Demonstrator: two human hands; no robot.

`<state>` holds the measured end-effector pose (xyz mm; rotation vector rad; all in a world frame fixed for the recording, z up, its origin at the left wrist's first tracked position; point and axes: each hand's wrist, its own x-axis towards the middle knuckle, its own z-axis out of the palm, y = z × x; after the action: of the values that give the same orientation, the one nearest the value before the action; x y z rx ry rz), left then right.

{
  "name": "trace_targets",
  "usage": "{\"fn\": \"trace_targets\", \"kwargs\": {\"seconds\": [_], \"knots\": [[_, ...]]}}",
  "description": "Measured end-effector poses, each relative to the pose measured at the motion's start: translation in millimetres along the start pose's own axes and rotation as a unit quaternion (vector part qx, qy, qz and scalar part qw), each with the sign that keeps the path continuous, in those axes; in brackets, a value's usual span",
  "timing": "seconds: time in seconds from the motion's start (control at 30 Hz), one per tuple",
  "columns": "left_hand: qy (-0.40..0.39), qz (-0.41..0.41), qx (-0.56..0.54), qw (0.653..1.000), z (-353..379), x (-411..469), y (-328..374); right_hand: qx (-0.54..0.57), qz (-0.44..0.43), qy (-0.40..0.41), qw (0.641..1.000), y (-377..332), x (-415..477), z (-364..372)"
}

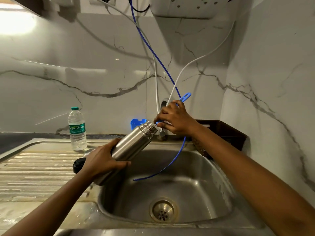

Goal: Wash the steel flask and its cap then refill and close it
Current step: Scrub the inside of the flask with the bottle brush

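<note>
Head view — the only 1 supplied. The steel flask [131, 145] is held tilted above the far-left edge of the sink [204, 176], with its open mouth pointing up and to the right and its base low and near. The left hand [102, 160] is wrapped round the lower body of the flask, fingers curled over the near side. The right hand [173, 118] is closed round a blue brush handle [185, 96]. The handle's free end sticks up to the far right and its other end is aimed at the flask's mouth. Whether the working end is inside cannot be told, as the fingers cover it. The black cap [78, 165] lies on the drainboard [34, 167] just left of the left wrist, apart from the flask. A plastic water bottle [77, 132] stands at the far left, and a thin blue tube [170, 163] hangs into the basin just right of the flask.

The step in hand is judged to be the scrubbing of the flask's inside, so the task is at an early stage — cap washing, refilling and closing are not yet done. For it to be done well, the flask should be gripped firmly and held steady. The handle should be lined up with the neck so that it is not jammed on the threaded rim. The strokes should be carried to the bottom with some twisting, and the loose tube kept away from the mouth.
</note>
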<state>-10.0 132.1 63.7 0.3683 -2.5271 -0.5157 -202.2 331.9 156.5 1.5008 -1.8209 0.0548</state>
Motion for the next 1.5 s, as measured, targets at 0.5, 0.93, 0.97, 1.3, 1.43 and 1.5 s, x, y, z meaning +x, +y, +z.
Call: {"fn": "trace_targets", "kwargs": {"seconds": [0.5,0.93,0.97,1.3,1.43,1.5], "knots": [[-0.056,-0.044,-0.248,0.966,1,1,2,0.166,0.074,-0.026,0.983,50,46,-20],[-0.082,-0.093,-0.303,0.945,-7,2,-3,0.203,0.189,-0.01,0.961,116,38,-41],[-0.079,-0.096,-0.305,0.944,-8,2,-4,0.206,0.193,-0.013,0.959,116,39,-39],[-0.102,-0.119,-0.318,0.935,-14,4,-10,0.266,0.239,-0.057,0.932,118,40,-31],[-0.116,-0.119,-0.314,0.935,-13,4,-14,0.305,0.252,-0.072,0.916,119,33,-29],[-0.122,-0.118,-0.31,0.935,-13,4,-14,0.319,0.254,-0.077,0.91,120,29,-29]]}}
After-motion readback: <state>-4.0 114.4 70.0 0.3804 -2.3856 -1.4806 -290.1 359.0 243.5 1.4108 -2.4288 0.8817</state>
